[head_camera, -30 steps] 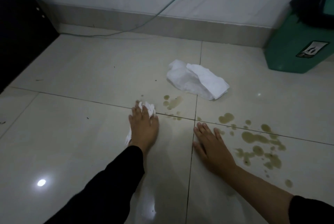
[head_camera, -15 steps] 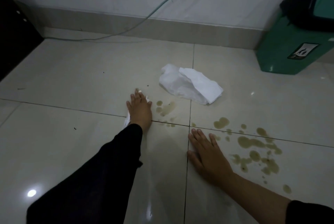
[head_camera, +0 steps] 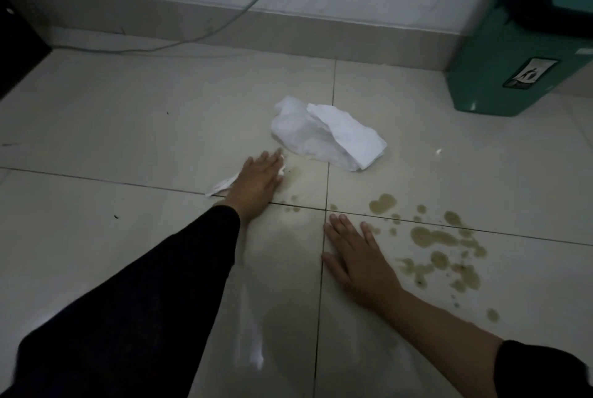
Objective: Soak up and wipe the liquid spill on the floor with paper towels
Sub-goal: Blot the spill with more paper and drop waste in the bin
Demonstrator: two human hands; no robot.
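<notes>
While a paper towel (head_camera: pixel 221 186) is pressed flat under the left hand (head_camera: pixel 256 182), nothing is gripped — fingers (head_camera: pixel 269 161) straight | smear (head_camera: pixel 290 181) lies just right of those fingers | spare towel wad (head_camera: pixel 327 136) beyond | right hand (head_camera: pixel 359 256) is spread on the floor (head_camera: pixel 128 109), empty | main spill (head_camera: pixel 449 250) lies to its right — nearer that hand.

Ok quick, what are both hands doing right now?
Left hand: open, pressing flat on a paper towel.
Right hand: open, flat on the floor, holding nothing.
</notes>
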